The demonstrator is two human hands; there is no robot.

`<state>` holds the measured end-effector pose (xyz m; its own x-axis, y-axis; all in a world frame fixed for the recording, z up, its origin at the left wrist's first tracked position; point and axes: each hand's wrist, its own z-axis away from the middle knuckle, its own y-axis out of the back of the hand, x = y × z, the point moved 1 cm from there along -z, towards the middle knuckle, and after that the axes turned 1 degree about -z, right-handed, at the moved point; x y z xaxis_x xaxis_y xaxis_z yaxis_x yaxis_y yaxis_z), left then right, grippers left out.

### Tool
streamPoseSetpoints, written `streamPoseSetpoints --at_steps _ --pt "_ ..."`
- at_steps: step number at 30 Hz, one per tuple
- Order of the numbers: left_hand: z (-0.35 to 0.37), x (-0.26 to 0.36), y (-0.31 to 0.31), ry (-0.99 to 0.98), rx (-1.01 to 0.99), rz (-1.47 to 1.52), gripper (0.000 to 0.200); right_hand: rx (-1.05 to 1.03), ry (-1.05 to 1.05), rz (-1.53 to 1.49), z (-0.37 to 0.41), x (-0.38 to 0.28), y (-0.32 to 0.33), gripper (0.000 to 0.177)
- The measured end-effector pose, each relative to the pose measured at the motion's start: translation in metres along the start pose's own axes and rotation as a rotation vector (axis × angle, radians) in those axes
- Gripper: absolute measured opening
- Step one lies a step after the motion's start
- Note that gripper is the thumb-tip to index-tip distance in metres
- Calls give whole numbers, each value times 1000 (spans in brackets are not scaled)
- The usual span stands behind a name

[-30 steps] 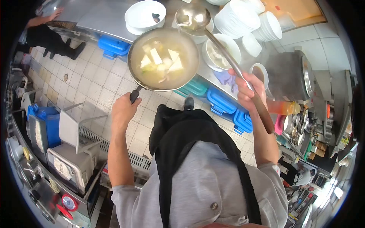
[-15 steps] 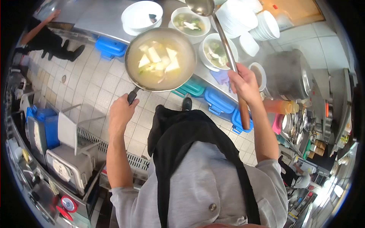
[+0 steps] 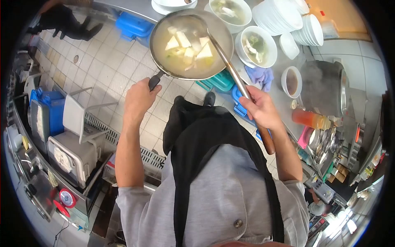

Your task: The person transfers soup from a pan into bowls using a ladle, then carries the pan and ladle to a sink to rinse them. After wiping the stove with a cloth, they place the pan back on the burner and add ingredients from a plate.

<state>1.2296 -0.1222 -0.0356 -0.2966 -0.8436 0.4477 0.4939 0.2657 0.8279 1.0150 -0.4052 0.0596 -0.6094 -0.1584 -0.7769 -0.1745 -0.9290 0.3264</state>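
Observation:
My left hand (image 3: 140, 97) is closed round the black handle of a frying pan (image 3: 156, 61), which I hold up near the counter's edge. Pale broth with white chunks (image 3: 184, 40) and bits of green lies in the pan. In my right hand (image 3: 262, 108) is the wooden handle of a long ladle (image 3: 224, 57); its bowl end dips into the pan's far side, mostly hidden in the broth. Just right of the pan stands a white bowl (image 3: 269, 38) of soup with greens and pale pieces. A second soup bowl (image 3: 242, 24) sits behind it.
Stacked white bowls (image 3: 276, 16) stand at the back of the counter. A purple cloth (image 3: 260, 77) lies near its edge, beside a bowl of brown liquid (image 3: 292, 82). Right of these is a large steaming pot (image 3: 323, 86). Blue-lidded bins (image 3: 133, 25) stand below; another person (image 3: 66, 22) is at far left.
The ladle has come down from above the bowls into the pan, my right hand lowering with it. The view has shifted, so the counter's bowls appear further up and right.

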Motion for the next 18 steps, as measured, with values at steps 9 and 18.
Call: streamPoseSetpoints --at_steps 9,18 --pt "0 0 1 -24 11 -20 42 -146 -39 -216 -7 0 -9 27" --pt "1 2 4 18 -32 13 42 -237 -134 -379 0 0 -11 32"
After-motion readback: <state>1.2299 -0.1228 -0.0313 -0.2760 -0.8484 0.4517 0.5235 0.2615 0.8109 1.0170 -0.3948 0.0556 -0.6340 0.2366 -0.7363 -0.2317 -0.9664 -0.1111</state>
